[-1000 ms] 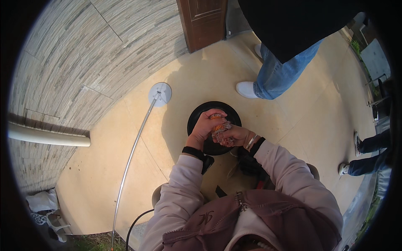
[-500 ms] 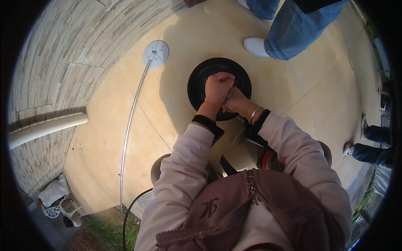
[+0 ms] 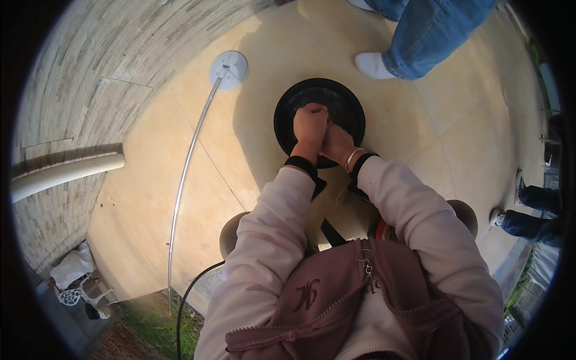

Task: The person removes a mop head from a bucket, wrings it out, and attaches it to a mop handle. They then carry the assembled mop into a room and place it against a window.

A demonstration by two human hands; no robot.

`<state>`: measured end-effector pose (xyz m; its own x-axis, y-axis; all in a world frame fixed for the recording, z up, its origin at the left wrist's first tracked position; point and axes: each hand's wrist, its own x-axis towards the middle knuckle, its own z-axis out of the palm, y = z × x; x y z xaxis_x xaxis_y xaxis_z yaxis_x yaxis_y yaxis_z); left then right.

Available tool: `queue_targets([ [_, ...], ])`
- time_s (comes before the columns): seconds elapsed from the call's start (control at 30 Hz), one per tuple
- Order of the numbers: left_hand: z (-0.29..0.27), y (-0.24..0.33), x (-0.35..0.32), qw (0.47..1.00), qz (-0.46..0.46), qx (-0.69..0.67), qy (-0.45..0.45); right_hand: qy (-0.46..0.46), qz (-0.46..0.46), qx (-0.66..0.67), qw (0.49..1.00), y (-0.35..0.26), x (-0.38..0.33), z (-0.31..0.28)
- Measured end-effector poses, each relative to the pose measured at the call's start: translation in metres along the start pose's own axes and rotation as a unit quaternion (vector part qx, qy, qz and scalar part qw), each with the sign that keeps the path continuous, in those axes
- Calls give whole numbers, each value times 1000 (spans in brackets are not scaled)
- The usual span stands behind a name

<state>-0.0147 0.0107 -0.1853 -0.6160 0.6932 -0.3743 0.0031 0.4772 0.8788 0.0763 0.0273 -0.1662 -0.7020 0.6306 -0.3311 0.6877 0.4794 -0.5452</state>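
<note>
A round black basin stands on the tan floor in front of me, with a dark inside marked by a few pale specks. My left hand is over its middle, fingers curled closed. Pressed against it from the right is my right hand, also closed, its fingers largely hidden by the left. Whatever lies between the palms is hidden. Both wrists carry black bands, and a silver bracelet circles the right one.
Another person's jeans and white shoe are beyond the basin at the right. A metal pole on a round base is at the left, near a stone-clad wall. Farther right are a second person's legs.
My hands have drawn closer together; the greyish bit seen between them before is now hidden. The whole view has shifted slightly.
</note>
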Motion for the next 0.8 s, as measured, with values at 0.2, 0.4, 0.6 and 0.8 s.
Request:
queue_targets([
  [0.2,4,-5,1,999,-21,24,38,-6,40,-46,998,-6,-3,-4],
  [0.4,2,-2,0,996,5,-82,24,40,33,-27,998,10,9,-15],
  [0.6,-22,29,2,944,-171,-271,-81,-153,67,223,960,13,20,-89],
  [0.8,-64,77,17,875,-67,-403,-260,-58,30,355,932,13,22,-131],
])
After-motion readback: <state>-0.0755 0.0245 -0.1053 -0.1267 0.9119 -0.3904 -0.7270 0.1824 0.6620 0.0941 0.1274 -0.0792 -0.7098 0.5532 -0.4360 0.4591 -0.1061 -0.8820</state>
